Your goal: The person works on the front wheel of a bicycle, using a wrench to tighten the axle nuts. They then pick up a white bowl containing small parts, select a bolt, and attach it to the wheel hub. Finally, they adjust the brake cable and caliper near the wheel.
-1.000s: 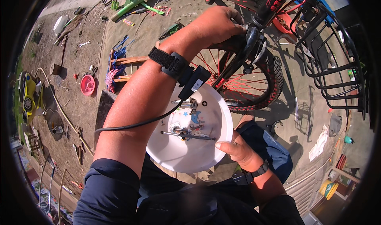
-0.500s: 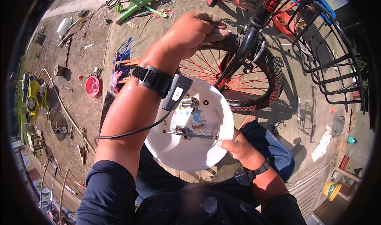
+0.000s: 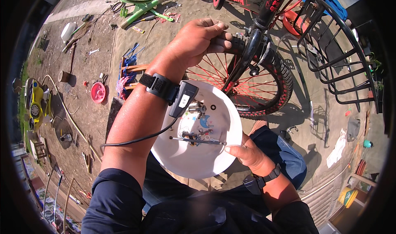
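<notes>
The right hand (image 3: 251, 153) is pinching the light, rigid white plastic plate (image 3: 198, 159) at its 3 o'clock rim; the left hand (image 3: 198, 38) is clenching the black knobby bicycle tyre (image 3: 284, 77), likely firm.

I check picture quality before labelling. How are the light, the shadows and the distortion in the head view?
Head view: hard sunlight; the bicycle wheel and rack throw sharp dark shadows on the sandy ground. The white plate looks nearly overexposed. Fisheye bends edges toward the black rim. The left hand and right hand are sharp.
</notes>
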The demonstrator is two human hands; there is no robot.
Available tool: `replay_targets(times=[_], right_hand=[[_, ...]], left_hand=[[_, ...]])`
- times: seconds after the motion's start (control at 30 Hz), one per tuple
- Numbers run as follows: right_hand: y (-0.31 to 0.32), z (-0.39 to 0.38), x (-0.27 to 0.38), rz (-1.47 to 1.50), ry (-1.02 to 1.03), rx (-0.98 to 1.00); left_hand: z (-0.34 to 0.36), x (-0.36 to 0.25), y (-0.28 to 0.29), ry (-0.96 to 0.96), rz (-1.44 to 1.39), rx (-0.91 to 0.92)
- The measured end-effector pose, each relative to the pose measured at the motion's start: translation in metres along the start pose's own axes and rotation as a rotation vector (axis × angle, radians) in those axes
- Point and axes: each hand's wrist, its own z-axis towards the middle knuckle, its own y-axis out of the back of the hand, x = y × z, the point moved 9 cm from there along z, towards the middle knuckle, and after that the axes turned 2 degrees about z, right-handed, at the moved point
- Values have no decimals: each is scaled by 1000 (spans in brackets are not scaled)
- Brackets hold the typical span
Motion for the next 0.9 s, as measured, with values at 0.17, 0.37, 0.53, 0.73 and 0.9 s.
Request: replay_targets(times=[0.17, 0.37, 0.53, 0.73, 0.9], right_hand=[[-2, 0, 3, 2, 1, 4], [-1, 0, 2, -14, 5, 8], [2, 0, 0, -37, 3, 2], [-2, -1, 4, -4, 2, 6], [-3, 0, 5, 0, 16, 8]], left_hand=[[-1, 1, -5, 36, -180, -68], [0, 5, -8, 85, -306, -43], [-6, 0, -11, 27, -258, 9], [3, 1, -13, 28, -86, 26], [21, -1, -6, 33, 309, -68]])
